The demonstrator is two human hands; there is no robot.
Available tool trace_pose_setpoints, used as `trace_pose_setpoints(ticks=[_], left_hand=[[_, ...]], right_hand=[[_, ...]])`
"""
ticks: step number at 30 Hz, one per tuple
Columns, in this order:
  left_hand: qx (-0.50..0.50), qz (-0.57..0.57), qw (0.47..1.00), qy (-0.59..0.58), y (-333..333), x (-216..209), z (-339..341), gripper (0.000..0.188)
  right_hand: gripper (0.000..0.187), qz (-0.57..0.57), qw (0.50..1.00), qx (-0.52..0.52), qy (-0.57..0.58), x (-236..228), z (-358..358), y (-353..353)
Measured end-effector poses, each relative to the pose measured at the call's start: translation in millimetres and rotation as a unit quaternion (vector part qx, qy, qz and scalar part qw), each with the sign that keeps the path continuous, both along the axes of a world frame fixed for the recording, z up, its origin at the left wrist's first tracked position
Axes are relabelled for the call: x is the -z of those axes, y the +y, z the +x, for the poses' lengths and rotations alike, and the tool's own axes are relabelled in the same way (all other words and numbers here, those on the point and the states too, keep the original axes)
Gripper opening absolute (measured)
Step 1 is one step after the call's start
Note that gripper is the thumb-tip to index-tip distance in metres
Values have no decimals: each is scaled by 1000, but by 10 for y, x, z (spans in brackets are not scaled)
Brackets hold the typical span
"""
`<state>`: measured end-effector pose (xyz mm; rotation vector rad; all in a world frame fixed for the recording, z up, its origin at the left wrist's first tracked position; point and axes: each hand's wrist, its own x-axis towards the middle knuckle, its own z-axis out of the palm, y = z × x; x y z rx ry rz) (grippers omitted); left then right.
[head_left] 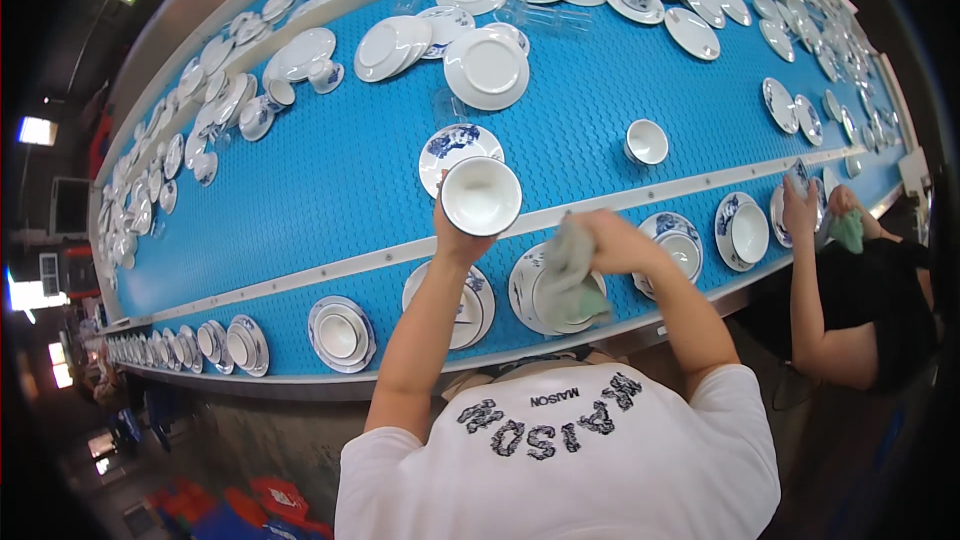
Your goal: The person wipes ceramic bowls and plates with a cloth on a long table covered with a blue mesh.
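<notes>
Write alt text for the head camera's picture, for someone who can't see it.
A person's left hand holds up a white bowl, and the right hand a grey-green cloth, over a blue belt. Plates topped with bowls line its near side; loose crockery spreads beyond a white rail. At right, a co-worker's hand holds a green cloth.

White T-shirt (560,500), short sleeves (728,405), bold black lettering (541,443) curving across front, smaller dark lettering (554,398) within

Black capital lettering (541,442) curves across the white shirt (570,488)
</notes>
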<state>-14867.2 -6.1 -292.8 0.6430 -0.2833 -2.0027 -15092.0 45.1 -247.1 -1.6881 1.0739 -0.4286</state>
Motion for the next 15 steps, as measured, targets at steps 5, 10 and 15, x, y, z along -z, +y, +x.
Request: trace_pose_setpoints(ticks=[5, 10, 15], left_hand=[[107, 13, 987, 117, 43, 39, -208, 50], [172, 12, 984, 55, 22, 52, -550, 56], [205, 100, 967, -118, 120, -332, -1285, 62]], right_hand=[[50, -116, 958, 261, -14, -160, -830, 13], [62, -205, 898, 344, -184, -371, -870, -15], [47, -468, 870, 92, 122, -256, -429, -129]])
